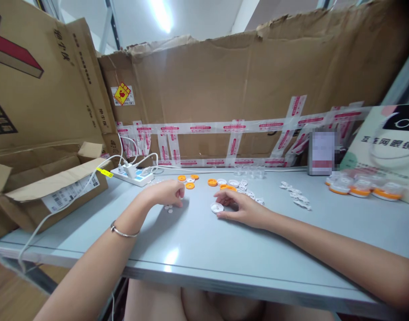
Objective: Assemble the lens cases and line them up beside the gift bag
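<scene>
My left hand (169, 192) is closed, fingers curled down to the table beside several small white discs (170, 211). What its fingertips hold, if anything, is hidden. With thumb and fingers my right hand (239, 207) grips the edge of a round white plastic cap (217, 207), low at the tabletop. Behind that hand lie an orange ring (228, 188), white rings (233, 183) and several white wheel-like parts (250, 193). Orange discs (190, 186) are just past my left hand.
A power strip (132, 175) with cables and an opened cardboard box (57, 183) stand at the left. More white parts (296, 195), a phone (323, 151) and orange-based clear pieces (361, 187) sit at the right. Taped cardboard (204, 84) walls the back.
</scene>
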Action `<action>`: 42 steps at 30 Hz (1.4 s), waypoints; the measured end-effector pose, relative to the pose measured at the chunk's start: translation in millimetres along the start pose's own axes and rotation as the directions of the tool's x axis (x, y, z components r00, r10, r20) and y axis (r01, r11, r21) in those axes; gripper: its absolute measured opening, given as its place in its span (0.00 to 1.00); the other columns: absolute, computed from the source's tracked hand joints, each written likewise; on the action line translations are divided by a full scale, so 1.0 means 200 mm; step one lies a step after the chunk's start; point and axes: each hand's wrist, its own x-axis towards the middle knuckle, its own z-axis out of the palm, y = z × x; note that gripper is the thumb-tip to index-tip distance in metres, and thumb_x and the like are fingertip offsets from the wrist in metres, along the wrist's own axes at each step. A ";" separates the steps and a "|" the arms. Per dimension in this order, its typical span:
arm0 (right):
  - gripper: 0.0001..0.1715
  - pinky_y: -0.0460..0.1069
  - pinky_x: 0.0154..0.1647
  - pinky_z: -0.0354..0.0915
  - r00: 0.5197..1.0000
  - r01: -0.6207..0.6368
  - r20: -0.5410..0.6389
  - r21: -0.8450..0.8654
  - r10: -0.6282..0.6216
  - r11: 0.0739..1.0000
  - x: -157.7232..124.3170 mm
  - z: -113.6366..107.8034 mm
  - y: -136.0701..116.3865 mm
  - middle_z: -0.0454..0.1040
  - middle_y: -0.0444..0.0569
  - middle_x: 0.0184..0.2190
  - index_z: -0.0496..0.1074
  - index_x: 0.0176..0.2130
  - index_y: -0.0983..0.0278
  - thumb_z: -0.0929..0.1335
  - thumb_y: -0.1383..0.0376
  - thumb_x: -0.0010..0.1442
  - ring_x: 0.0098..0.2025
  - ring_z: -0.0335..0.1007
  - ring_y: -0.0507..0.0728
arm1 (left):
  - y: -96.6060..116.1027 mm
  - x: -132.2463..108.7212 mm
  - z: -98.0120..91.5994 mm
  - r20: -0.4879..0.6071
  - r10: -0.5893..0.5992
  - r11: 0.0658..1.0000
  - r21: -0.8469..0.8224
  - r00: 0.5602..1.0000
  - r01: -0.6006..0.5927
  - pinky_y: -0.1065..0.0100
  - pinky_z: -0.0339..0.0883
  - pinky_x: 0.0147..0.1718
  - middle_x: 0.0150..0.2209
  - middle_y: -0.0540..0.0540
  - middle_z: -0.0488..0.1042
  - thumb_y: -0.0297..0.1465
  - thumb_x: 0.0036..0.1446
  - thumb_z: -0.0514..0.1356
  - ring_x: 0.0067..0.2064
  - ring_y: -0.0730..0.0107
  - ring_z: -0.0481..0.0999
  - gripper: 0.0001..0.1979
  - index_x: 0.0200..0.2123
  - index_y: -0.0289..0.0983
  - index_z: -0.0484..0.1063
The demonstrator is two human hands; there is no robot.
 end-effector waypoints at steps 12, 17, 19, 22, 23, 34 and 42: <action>0.22 0.53 0.44 0.66 0.975 0.040 -0.218 0.014 -0.036 0.999 0.00 -0.01 -0.03 0.71 0.51 0.39 0.66 0.44 0.63 0.67 0.55 0.51 0.39 0.69 0.55 | 0.09 -0.02 0.01 -0.043 -0.036 0.998 0.051 0.998 0.039 0.74 0.57 0.23 0.26 0.47 0.76 0.23 0.41 0.54 0.27 0.70 0.71 0.08 0.24 0.35 0.73; 0.13 0.51 0.38 0.66 0.923 0.068 -0.382 0.024 -0.054 0.997 0.00 -0.03 -0.09 0.75 0.49 0.34 0.71 0.36 0.64 0.66 0.58 0.53 0.35 0.70 0.55 | 0.24 0.00 0.06 -0.395 0.046 0.980 -0.158 0.918 -0.117 0.73 0.62 0.28 0.25 0.47 0.75 0.22 0.44 0.54 0.27 0.71 0.72 0.08 0.24 0.34 0.73; 0.13 0.50 0.37 0.67 0.935 0.078 -0.348 0.034 -0.061 0.996 -0.01 -0.03 -0.11 0.76 0.48 0.34 0.73 0.36 0.63 0.67 0.59 0.53 0.35 0.71 0.55 | 0.30 0.01 0.10 -0.490 0.077 0.900 -0.341 0.868 -0.272 0.74 0.65 0.30 0.26 0.48 0.76 0.23 0.47 0.55 0.29 0.72 0.74 0.07 0.27 0.34 0.73; 0.12 0.49 0.39 0.67 0.951 0.108 -0.298 0.059 -0.085 0.992 -0.01 -0.02 -0.12 0.77 0.47 0.35 0.75 0.37 0.62 0.66 0.60 0.54 0.38 0.72 0.55 | 0.36 0.03 0.14 -0.547 0.089 0.754 -0.510 0.833 -0.415 0.74 0.67 0.31 0.27 0.48 0.76 0.26 0.49 0.57 0.29 0.73 0.74 0.05 0.28 0.33 0.73; 0.12 0.49 0.40 0.66 0.951 0.116 -0.295 0.061 -0.093 0.991 -0.02 -0.01 -0.11 0.77 0.47 0.35 0.75 0.36 0.62 0.66 0.59 0.54 0.39 0.72 0.56 | 0.37 0.03 0.15 -0.553 0.079 0.724 -0.540 0.829 -0.430 0.74 0.68 0.31 0.27 0.47 0.76 0.26 0.49 0.57 0.29 0.73 0.75 0.05 0.28 0.33 0.73; 0.10 0.51 0.38 0.66 0.927 0.291 -0.164 -0.251 -0.337 0.923 0.00 -0.07 0.00 0.77 0.49 0.30 0.75 0.32 0.62 0.64 0.65 0.56 0.35 0.71 0.55 | 0.26 0.07 0.20 -0.365 0.181 0.871 -0.373 0.913 -0.321 0.66 0.64 0.37 0.39 0.43 0.72 0.41 0.42 0.64 0.40 0.64 0.70 0.22 0.41 0.35 0.70; 0.13 0.49 0.34 0.65 0.914 0.377 0.050 -0.471 -0.403 0.798 0.01 -0.06 0.02 0.74 0.52 0.30 0.74 0.31 0.63 0.61 0.66 0.59 0.33 0.69 0.55 | 0.28 0.09 0.22 -0.292 0.216 0.898 -0.315 0.932 -0.307 0.72 0.61 0.32 0.32 0.46 0.73 0.39 0.48 0.61 0.34 0.69 0.70 0.14 0.34 0.35 0.74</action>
